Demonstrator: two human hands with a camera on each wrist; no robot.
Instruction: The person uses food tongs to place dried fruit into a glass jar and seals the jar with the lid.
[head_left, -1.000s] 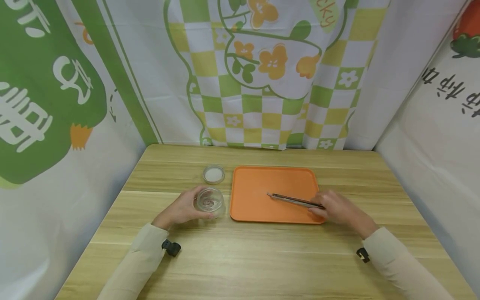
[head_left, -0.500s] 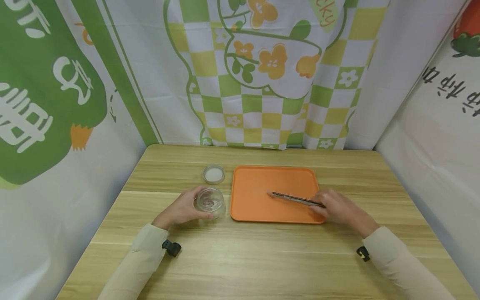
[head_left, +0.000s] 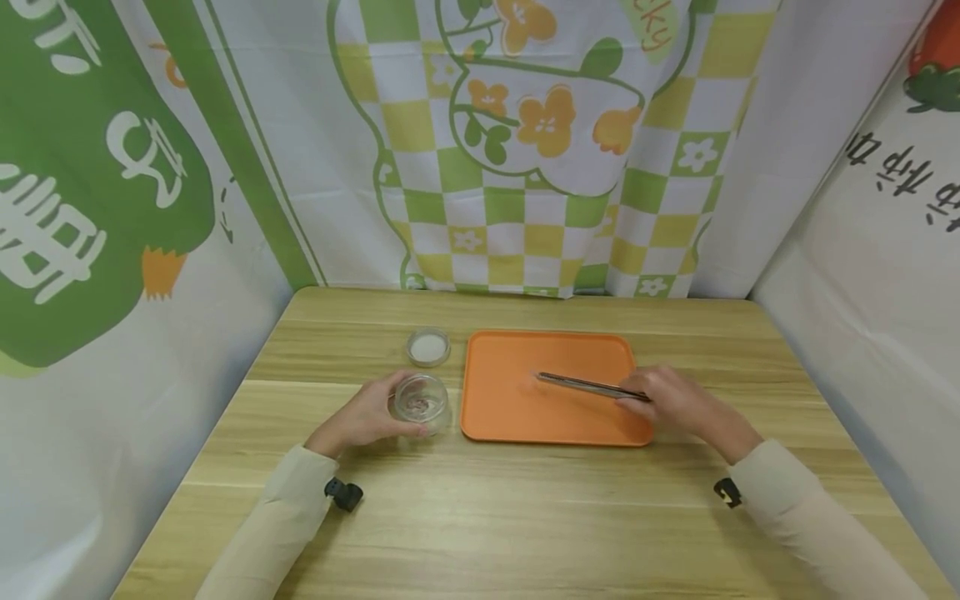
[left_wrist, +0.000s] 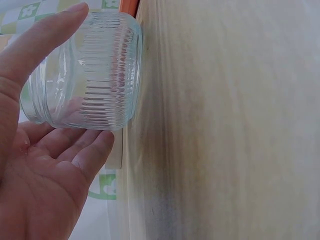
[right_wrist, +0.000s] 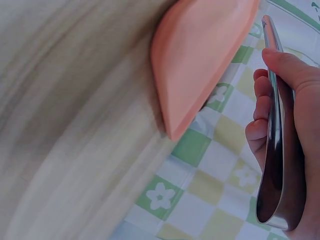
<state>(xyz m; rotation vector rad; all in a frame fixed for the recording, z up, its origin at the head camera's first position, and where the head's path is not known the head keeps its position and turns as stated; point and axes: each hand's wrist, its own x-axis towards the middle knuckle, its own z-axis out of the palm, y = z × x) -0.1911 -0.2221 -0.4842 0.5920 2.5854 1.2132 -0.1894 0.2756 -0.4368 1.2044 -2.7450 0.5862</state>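
My left hand [head_left: 372, 410] holds a clear glass jar [head_left: 422, 404], thumb on one side and fingers on the other. The jar stands upright on the table left of the orange tray [head_left: 517, 417]; its ribbed lower wall [left_wrist: 107, 75] fills much of the left wrist view. Something small and reddish-brown lies at its bottom. In my right hand [head_left: 669, 402] are metal tongs [head_left: 588, 385], gripped between thumb and fingers and pointing left over the tray. Their bent end [right_wrist: 280, 217] sits by the palm. A tiny pale thing shows at the tips, too small to make out.
A round glass lid [head_left: 428, 347] with a whitish middle lies behind the jar, left of the tray. Beyond the wooden table's back edge hangs a checked cloth [head_left: 525, 242], with printed cloth on both sides too.
The tongs have risen a little and shifted toward the back of the tray, their arms closer together. My left hand and the jar have stayed in place.
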